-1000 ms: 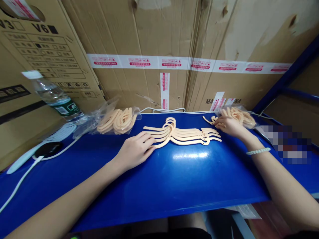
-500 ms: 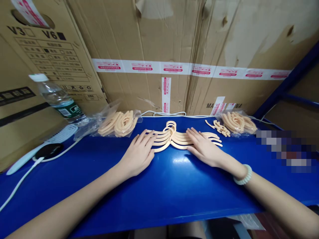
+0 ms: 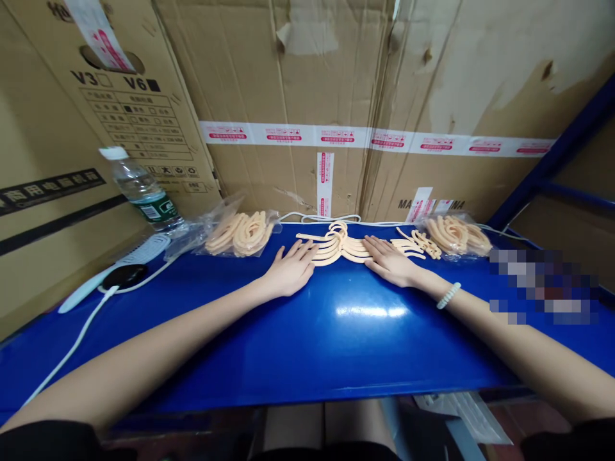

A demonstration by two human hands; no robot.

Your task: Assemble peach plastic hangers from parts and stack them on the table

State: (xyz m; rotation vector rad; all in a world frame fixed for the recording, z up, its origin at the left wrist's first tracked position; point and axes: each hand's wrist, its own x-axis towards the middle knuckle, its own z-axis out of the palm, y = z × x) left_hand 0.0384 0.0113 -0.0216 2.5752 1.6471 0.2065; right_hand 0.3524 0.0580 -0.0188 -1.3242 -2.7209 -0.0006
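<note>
Several beige plastic clothes hangers (image 3: 354, 251) lie fanned in an overlapping stack near the back of the blue table, with their hooks at the top middle. My left hand (image 3: 289, 269) rests flat on their left arms, fingers stretched out and a little apart. On the right arms lies my right hand (image 3: 391, 262), also flat with fingers extended. Both palms face down, and neither hand grips anything. Parts of the hanger arms are hidden under the fingers. Just right of the stack is a small pile of loose beige curved pieces (image 3: 425, 243).
Clear bags of beige parts stand at the left (image 3: 250, 234) and right (image 3: 451, 235). Further left are a water bottle (image 3: 148, 202), a pale hairbrush (image 3: 115, 272) and a black device (image 3: 125, 276) on a white cable. Cardboard boxes (image 3: 278, 83) wall the back of the blue table (image 3: 307, 352).
Both hands and the hanger stack have shifted away from me, toward the back of the table. The hands stay flat on the hangers. The camera view has also moved slightly.
</note>
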